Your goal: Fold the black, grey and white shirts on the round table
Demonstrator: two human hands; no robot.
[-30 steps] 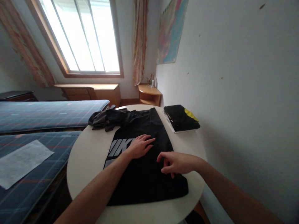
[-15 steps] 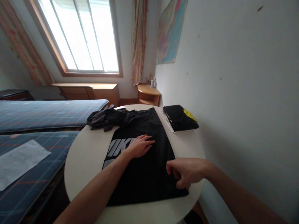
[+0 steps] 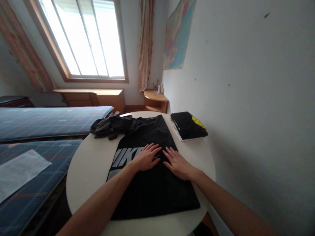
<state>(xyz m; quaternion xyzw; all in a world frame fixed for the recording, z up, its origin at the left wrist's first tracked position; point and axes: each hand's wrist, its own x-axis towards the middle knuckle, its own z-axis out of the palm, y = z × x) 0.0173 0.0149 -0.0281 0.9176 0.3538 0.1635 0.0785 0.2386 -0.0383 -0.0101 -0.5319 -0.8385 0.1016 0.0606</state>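
A black garment (image 3: pixel 157 193) with large grey printed letters lies spread on the round white table (image 3: pixel 86 170), partly folded. My left hand (image 3: pixel 147 157) rests flat on it beside the lettering, fingers spread and covering part of the print. Close by on the right, my right hand (image 3: pixel 177 164) lies palm down on the same cloth, its fingers also apart. A bunched dark sleeve or bundle of cloth (image 3: pixel 108 127) sits at the far left end of the garment; whether it belongs to the same piece I cannot tell.
At the table's far right lies a folded black and yellow garment (image 3: pixel 188 126) on something white. A plaid mattress (image 3: pixel 56 164) with a sheet of paper (image 3: pixel 24 170) is on the left. The white wall (image 3: pixel 246 124) stands close on the right.
My right hand has moved from the garment's near right edge up and left onto its middle, and its curled fingers have spread flat. My left hand stays nearly in place.
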